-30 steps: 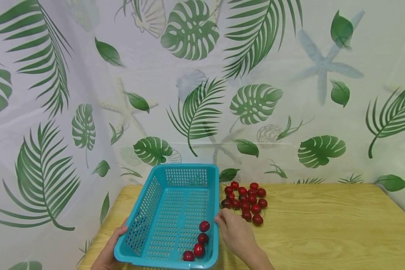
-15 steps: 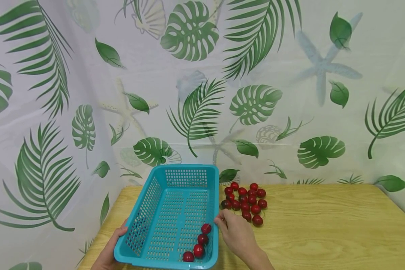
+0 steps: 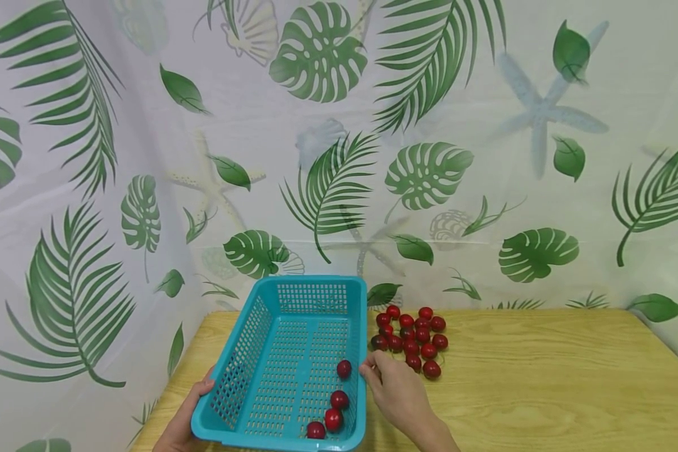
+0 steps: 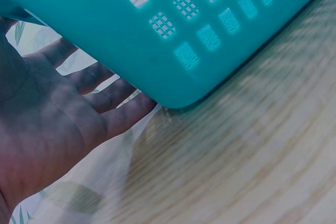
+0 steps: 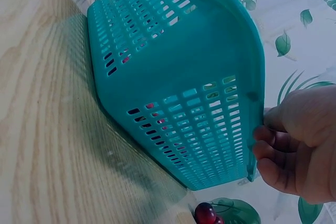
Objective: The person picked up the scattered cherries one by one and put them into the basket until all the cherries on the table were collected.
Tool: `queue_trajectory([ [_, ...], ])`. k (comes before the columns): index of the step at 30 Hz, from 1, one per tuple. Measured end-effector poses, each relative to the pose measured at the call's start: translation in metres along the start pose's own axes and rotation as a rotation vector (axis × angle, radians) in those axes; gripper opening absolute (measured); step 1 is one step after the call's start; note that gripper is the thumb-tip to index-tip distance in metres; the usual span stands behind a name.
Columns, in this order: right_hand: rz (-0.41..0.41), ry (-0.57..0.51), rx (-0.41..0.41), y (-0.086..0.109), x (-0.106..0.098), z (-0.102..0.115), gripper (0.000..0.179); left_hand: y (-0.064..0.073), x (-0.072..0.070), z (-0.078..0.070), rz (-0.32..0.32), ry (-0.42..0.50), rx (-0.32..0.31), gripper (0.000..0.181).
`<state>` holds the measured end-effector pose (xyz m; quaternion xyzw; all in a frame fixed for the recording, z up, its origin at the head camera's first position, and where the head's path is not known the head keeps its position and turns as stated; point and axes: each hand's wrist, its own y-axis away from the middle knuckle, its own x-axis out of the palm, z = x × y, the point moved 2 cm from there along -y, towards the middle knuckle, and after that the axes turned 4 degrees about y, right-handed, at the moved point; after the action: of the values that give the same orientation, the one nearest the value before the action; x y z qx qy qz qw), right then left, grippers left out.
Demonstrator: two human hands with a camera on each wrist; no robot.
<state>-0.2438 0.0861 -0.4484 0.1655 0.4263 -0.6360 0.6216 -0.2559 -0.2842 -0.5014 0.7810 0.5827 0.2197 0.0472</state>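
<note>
A turquoise plastic basket (image 3: 302, 364) with slotted walls stands on the table, held at both sides. Several dark red cherries (image 3: 333, 419) lie along its near right inside wall, the farthest cherry (image 3: 343, 369) a little apart from the others. My left hand (image 3: 182, 414) holds the left rim, thumb on top; in the left wrist view its fingers (image 4: 126, 114) reach under the rim, against the outer wall. My right hand (image 3: 398, 395) pinches the right rim between thumb and curled fingers, seen from below in the right wrist view (image 5: 302, 145).
Right of the basket, behind my right hand, a loose group of cherries (image 3: 409, 339) with thin stems lies on the wood-grain table (image 3: 542, 376). A white sheet (image 3: 429, 263) printed with green leaves and starfish hangs behind the table and along the left.
Inside the basket, the farthest cherry has shifted slightly towards the near end, then rolled back away from the others. Both hands and the basket have stayed in place.
</note>
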Motion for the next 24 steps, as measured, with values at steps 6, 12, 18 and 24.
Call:
queue_trajectory([
  [6,0.017,-0.019,0.005,0.0002,-0.001,0.0003,0.007,0.0003,0.0,0.0001,0.006,-0.004,0.008,0.076],
  [12,0.011,-0.017,0.007,0.0005,-0.0003,0.0011,0.006,0.0002,-0.0005,0.0005,-0.015,0.003,0.002,0.077],
  [18,0.017,-0.012,0.01,-0.0007,0.0005,-0.0013,0.005,-0.0006,-0.0002,0.0002,-0.043,-0.006,0.0,0.078],
  [24,0.025,-0.004,0.006,-0.0013,0.001,-0.003,0.004,-0.0009,0.0024,-0.0004,-0.072,-0.004,0.012,0.079],
])
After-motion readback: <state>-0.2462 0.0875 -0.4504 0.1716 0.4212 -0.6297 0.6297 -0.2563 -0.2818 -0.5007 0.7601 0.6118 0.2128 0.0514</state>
